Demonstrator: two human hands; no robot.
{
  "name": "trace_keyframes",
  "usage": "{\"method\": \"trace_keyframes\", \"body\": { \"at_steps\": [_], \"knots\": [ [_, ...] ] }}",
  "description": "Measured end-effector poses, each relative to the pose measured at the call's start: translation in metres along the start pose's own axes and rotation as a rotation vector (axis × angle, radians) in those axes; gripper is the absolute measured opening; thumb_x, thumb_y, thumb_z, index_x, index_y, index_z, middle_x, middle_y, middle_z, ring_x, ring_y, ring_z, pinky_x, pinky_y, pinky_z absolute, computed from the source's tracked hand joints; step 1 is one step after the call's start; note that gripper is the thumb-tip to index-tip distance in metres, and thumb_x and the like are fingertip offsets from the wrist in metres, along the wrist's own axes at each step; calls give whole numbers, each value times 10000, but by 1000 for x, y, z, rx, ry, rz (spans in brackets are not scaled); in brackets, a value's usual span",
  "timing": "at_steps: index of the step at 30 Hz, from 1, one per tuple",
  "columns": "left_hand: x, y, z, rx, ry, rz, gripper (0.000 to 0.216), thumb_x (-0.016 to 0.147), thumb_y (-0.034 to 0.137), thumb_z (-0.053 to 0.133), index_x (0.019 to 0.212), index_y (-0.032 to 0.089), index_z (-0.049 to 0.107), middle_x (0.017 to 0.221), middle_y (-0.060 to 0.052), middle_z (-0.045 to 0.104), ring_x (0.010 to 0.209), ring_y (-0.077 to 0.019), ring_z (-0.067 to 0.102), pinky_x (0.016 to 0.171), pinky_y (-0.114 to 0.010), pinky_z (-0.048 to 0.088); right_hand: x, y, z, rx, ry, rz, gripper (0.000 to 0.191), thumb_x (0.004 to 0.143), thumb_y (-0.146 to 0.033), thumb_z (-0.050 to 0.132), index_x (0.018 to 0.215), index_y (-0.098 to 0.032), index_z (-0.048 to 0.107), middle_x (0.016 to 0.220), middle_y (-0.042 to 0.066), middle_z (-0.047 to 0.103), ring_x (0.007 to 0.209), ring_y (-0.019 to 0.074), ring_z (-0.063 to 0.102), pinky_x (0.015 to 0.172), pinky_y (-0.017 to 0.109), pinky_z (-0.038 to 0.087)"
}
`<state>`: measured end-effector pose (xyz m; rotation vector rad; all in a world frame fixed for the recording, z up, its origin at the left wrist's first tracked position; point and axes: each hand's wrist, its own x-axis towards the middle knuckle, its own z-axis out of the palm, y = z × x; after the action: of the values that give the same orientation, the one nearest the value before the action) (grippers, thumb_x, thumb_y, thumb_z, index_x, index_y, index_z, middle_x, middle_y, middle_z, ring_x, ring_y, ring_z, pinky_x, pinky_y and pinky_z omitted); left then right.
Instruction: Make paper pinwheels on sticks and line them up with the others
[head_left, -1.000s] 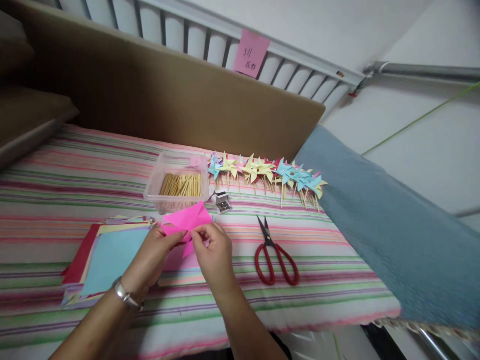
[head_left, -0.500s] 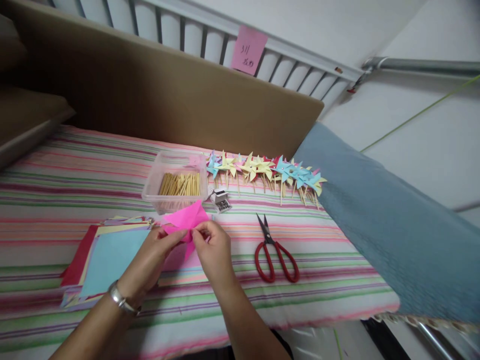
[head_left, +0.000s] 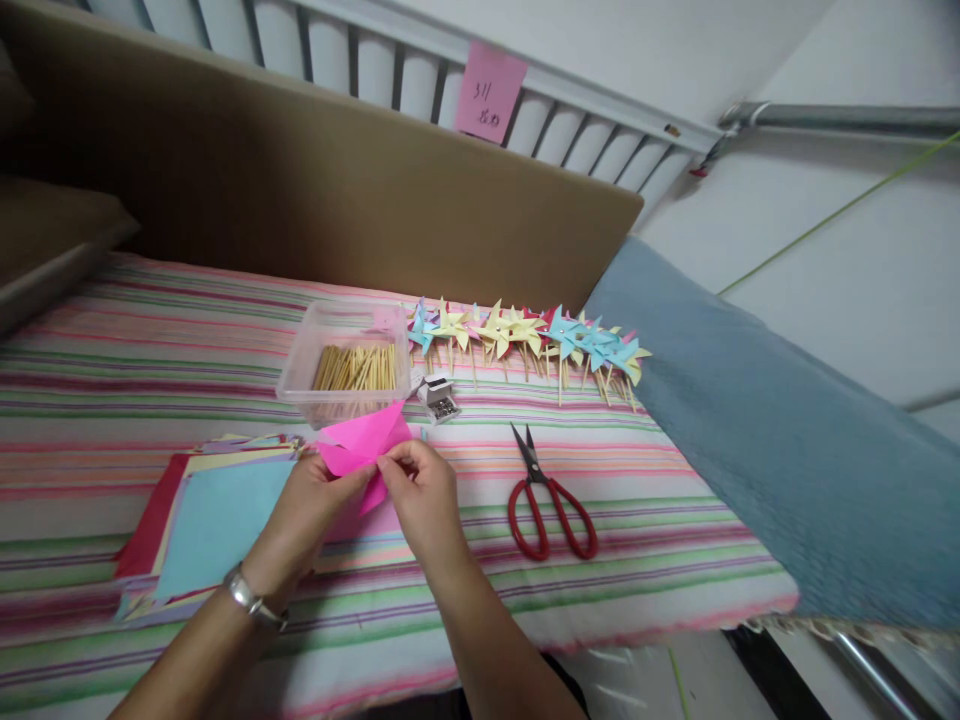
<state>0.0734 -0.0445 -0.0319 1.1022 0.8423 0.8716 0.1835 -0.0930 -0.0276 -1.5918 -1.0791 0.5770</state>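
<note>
Bright pink paper [head_left: 367, 437], cut and partly folded like a pinwheel, is held between both hands above the striped cloth. My left hand [head_left: 319, 495] pinches its lower left side, thumb on top. At its centre, my right hand [head_left: 421, 495] has thumb and fingers closed on the folded paper; the fingertips of both hands nearly meet. Beneath my left wrist lies a stack of coloured paper sheets [head_left: 221, 525], light blue uppermost. Red-handled scissors [head_left: 536, 495] rest slightly spread to the right of my right hand.
A clear plastic box [head_left: 300, 370] of short wooden sticks [head_left: 356, 368] stands behind the hands. Beside it sits a small open box of metal pins [head_left: 441, 403]. Finished paper pinwheels [head_left: 517, 330] on sticks lie in a row before a cardboard panel [head_left: 375, 190].
The pink paper has turned slightly, and a flap at its lower side has drawn in toward the centre. Both hands keep their pinch. The whole view has shifted a little.
</note>
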Motion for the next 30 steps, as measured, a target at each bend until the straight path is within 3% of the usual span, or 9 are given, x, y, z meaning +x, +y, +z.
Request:
{"method": "trace_keyframes", "body": {
  "at_steps": [3,6,8,10,13,15,19,24,30],
  "knots": [
    [0,1,1,-7,47,-15,252,623,215,725,867,156,724,742,-36,720,666,-193,615,693,-294,467,1,-1,-3,-36,-8,-14,132,773,-216,557,646,-199,589,640,-30,583,629,136,549,612,237,430],
    [-1,3,0,-35,70,-59,343,608,233,738,938,143,708,786,-59,729,720,-219,637,724,-320,474,7,-2,-13,-52,50,-22,76,757,-245,589,796,-200,636,775,6,644,738,162,589,712,281,461],
    [-2,5,-1,-69,51,-91,387,617,229,731,993,145,691,827,-70,734,765,-230,648,758,-334,474,12,-1,-20,-8,89,31,269,701,-247,650,966,-207,632,898,34,663,851,194,603,801,331,460],
    [-2,6,-2,-98,13,-124,399,625,212,721,1018,152,681,847,-72,737,778,-229,654,767,-333,472,16,-1,-25,143,18,146,485,651,-230,688,1121,-215,572,939,44,668,898,215,615,824,363,467],
    [-1,4,-4,-105,-8,-162,382,621,187,713,1001,162,683,854,-68,739,775,-222,656,758,-322,471,16,0,-24,452,-218,297,640,644,-198,677,1246,-212,463,902,37,684,819,210,651,752,352,504],
    [0,1,-5,-81,-12,-178,358,621,177,702,978,158,690,859,-73,739,768,-221,655,756,-324,469,14,-1,-20,528,-285,311,631,632,-166,669,1231,-211,476,932,36,685,821,206,654,746,338,507],
    [1,-2,-5,-3,-17,-181,328,639,183,678,964,149,698,829,-78,738,735,-222,650,738,-331,466,11,1,-14,450,-230,299,626,592,-119,680,1192,-211,526,1020,33,668,903,202,628,790,317,492],
    [1,-2,-4,-28,15,-211,251,601,218,735,842,148,720,772,-71,736,686,-208,638,717,-318,465,12,5,-12,393,-170,312,660,575,-107,670,1211,-197,520,1009,40,667,868,197,624,753,301,489],
    [-3,3,-1,-147,-30,-244,129,622,230,748,728,164,713,680,-22,708,676,-159,611,697,-255,445,11,1,-10,625,-129,358,585,562,-80,667,1128,-178,558,884,15,688,792,186,627,692,276,488]
  ]
}}
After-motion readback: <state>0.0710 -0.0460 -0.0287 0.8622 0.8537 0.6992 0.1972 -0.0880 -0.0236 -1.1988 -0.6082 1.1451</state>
